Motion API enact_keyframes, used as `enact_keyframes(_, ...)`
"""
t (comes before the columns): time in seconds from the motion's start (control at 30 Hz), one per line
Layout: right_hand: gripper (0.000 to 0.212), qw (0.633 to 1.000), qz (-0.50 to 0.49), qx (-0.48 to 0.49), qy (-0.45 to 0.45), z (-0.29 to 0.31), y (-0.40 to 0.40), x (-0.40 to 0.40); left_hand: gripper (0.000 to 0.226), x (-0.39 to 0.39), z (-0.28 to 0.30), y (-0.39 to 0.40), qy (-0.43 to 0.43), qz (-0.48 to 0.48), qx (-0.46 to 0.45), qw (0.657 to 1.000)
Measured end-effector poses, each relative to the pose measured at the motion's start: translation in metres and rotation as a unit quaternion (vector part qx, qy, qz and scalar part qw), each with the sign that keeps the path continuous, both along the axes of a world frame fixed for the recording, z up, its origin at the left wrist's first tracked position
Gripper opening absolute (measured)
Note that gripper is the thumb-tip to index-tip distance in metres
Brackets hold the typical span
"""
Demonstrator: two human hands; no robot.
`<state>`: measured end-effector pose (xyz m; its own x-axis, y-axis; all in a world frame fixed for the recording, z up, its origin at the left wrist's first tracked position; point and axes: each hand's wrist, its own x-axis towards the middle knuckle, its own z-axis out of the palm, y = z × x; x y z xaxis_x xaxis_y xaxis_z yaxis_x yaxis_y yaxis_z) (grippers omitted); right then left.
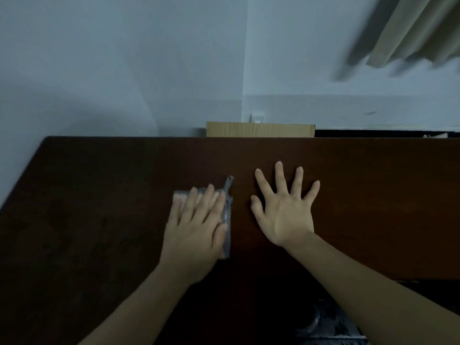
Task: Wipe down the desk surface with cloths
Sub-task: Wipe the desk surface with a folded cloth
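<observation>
A dark brown wooden desk [99, 195] fills the lower half of the head view. My left hand [196, 225] lies flat with straight fingers on a grey and pink cloth [227, 210], pressing it onto the desk near the middle. Most of the cloth is hidden under that hand; its right edge and one corner stick out. My right hand [286, 207] rests palm down on the bare wood just to the right of the cloth, fingers spread wide, holding nothing.
A cardboard piece [260, 130] stands behind the desk's far edge against the pale wall. A beige curtain [418, 28] hangs at the top right. Below the desk's near edge, a dark patterned object [331, 324] shows between my forearms.
</observation>
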<state>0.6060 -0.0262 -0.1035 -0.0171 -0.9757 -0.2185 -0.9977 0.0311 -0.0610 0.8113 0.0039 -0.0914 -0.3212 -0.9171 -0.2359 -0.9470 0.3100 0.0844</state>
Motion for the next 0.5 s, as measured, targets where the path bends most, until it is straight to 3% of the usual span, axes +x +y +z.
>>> enact_keyframes(0.2, 0.066, 1.0, 0.006, -0.002, -0.004, 0.004, 0.0, 0.002, 0.06, 0.012, 0.001, 0.037, 0.006, -0.044, 0.042, 0.998)
enact_keyframes(0.4, 0.065, 1.0, 0.014, -0.007, -0.017, 0.004, 0.0, -0.001, 0.06, 0.004, -0.008, -0.028, 0.013, 0.107, -0.014, 0.994)
enact_keyframes(0.5, 0.065, 1.0, 0.018, -0.009, -0.015, 0.003, -0.001, -0.003, 0.061, -0.003, -0.01, -0.022, 0.014, 0.118, -0.01, 0.993)
